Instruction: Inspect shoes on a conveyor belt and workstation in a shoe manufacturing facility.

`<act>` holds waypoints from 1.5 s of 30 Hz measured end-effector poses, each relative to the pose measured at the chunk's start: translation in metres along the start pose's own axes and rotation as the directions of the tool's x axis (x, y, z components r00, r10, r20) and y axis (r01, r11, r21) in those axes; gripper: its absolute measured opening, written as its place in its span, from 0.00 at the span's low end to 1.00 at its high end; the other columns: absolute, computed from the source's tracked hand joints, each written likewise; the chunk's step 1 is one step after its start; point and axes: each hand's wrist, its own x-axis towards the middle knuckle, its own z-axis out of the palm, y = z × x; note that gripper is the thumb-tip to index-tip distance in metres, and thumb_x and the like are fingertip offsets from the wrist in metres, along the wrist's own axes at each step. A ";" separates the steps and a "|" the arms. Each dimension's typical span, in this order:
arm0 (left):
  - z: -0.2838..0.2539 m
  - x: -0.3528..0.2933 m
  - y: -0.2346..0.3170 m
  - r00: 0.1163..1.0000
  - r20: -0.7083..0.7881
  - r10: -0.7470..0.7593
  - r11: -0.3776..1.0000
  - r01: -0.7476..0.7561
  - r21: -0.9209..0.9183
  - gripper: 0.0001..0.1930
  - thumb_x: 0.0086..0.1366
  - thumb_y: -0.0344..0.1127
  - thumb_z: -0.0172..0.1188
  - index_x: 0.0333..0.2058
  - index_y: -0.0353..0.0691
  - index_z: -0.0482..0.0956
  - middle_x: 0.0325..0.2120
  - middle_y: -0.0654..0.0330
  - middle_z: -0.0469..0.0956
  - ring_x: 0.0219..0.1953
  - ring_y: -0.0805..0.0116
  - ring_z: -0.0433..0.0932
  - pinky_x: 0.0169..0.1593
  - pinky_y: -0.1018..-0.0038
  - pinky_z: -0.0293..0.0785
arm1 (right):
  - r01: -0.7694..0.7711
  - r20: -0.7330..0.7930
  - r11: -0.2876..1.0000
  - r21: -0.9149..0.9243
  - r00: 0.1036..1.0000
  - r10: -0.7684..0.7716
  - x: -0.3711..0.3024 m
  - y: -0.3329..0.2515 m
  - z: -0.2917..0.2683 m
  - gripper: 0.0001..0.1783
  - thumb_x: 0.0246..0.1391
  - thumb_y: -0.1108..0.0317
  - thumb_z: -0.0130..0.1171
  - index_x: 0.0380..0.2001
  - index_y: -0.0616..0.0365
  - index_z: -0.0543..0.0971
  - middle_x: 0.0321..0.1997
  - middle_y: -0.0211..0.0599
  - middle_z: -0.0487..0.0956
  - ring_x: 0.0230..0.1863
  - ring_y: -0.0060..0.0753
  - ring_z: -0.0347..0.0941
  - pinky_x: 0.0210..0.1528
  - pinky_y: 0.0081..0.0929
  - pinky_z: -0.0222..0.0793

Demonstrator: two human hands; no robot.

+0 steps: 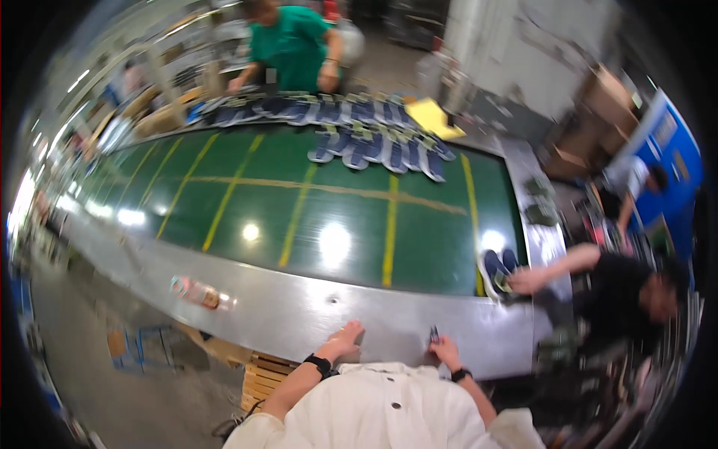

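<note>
Small dark tool [434, 335] pinched in right hand [444, 349], by near edge of bench [299, 299], left hand [345, 339] apart along it, grip unclear

No writing can be read here. The clear bottle [200, 292], lying toward the left of the near edge of the metal worktop [299, 307], has a reddish area, perhaps a label, but it is too blurred. The blue panel [671, 187], beyond the right edge, carries pale markings, also too unclear to read.
</note>
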 end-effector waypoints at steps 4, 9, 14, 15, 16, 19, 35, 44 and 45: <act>-0.022 0.007 0.018 0.998 0.061 0.027 0.999 -0.029 0.036 0.33 0.47 0.36 0.60 0.53 0.40 0.59 0.58 0.51 0.48 0.61 0.53 0.48 0.60 0.66 0.54 | -0.106 0.071 0.945 0.311 0.994 0.088 0.029 0.038 0.002 0.02 0.38 0.72 0.53 0.20 0.57 0.72 0.18 0.33 0.74 0.15 0.24 0.69 0.18 0.24 0.64; -0.024 0.012 0.026 0.998 0.055 0.021 0.999 -0.023 0.039 0.34 0.48 0.36 0.60 0.54 0.41 0.57 0.60 0.50 0.47 0.62 0.52 0.46 0.60 0.66 0.53 | -0.005 -0.233 0.745 0.667 0.949 0.214 0.010 0.019 -0.035 0.07 0.41 0.73 0.52 0.27 0.56 0.66 0.17 0.33 0.72 0.13 0.25 0.66 0.12 0.24 0.63; -0.033 0.006 0.035 0.991 0.120 -0.056 0.998 0.051 0.040 0.33 0.51 0.35 0.59 0.55 0.40 0.56 0.60 0.50 0.46 0.62 0.52 0.44 0.61 0.66 0.51 | 0.061 -0.658 0.942 0.329 0.731 0.183 0.014 0.007 -0.095 0.11 0.39 0.67 0.57 0.29 0.57 0.70 0.18 0.36 0.72 0.24 0.34 0.70 0.28 0.30 0.65; -0.033 0.007 0.036 0.992 0.105 -0.068 0.997 0.064 0.043 0.33 0.51 0.35 0.59 0.55 0.40 0.56 0.60 0.50 0.46 0.62 0.52 0.44 0.61 0.66 0.51 | 0.083 -0.627 0.943 0.322 0.765 0.147 0.019 0.016 -0.107 0.11 0.38 0.66 0.58 0.28 0.56 0.71 0.20 0.37 0.72 0.24 0.36 0.70 0.28 0.30 0.65; -0.032 0.008 0.037 0.989 0.131 -0.066 0.997 0.061 0.038 0.33 0.51 0.35 0.59 0.55 0.41 0.56 0.60 0.51 0.45 0.62 0.53 0.44 0.61 0.66 0.51 | 0.108 -0.595 0.943 0.314 0.797 0.106 0.023 0.028 -0.122 0.12 0.38 0.65 0.59 0.27 0.56 0.72 0.21 0.38 0.73 0.23 0.38 0.69 0.28 0.30 0.64; -0.026 0.012 0.033 0.990 0.118 -0.077 0.997 0.074 0.023 0.33 0.50 0.36 0.59 0.55 0.42 0.56 0.60 0.52 0.47 0.62 0.53 0.45 0.60 0.65 0.53 | 0.110 -0.651 0.993 -0.052 0.750 -0.117 0.042 0.041 -0.156 0.15 0.35 0.65 0.61 0.32 0.54 0.76 0.30 0.39 0.74 0.32 0.39 0.70 0.35 0.31 0.66; -0.028 0.024 0.059 0.960 0.119 -0.255 0.966 0.258 -0.005 0.31 0.52 0.38 0.58 0.54 0.42 0.57 0.60 0.51 0.47 0.61 0.52 0.48 0.58 0.63 0.56 | 0.033 -0.328 0.903 -0.428 0.925 -0.190 0.137 0.047 -0.225 0.21 0.32 0.58 0.65 0.34 0.55 0.77 0.52 0.49 0.66 0.44 0.48 0.69 0.44 0.35 0.66; -0.019 0.085 0.083 0.964 -0.170 -0.204 0.860 0.093 -0.502 0.30 0.56 0.51 0.52 0.52 0.36 0.62 0.44 0.50 0.71 0.43 0.54 0.71 0.44 0.64 0.67 | 0.233 -0.248 0.972 -0.016 0.941 -0.230 0.068 -0.068 -0.173 0.20 0.36 0.54 0.63 0.25 0.62 0.75 0.23 0.45 0.75 0.27 0.44 0.73 0.30 0.33 0.66; -0.008 0.104 0.071 0.958 -0.258 -0.124 0.791 -0.062 -0.609 0.36 0.57 0.54 0.51 0.56 0.33 0.54 0.38 0.54 0.72 0.36 0.63 0.73 0.37 0.67 0.69 | 0.263 -0.190 0.964 0.034 0.949 -0.252 0.050 -0.083 -0.157 0.21 0.36 0.54 0.63 0.25 0.62 0.76 0.25 0.44 0.76 0.28 0.43 0.73 0.30 0.32 0.66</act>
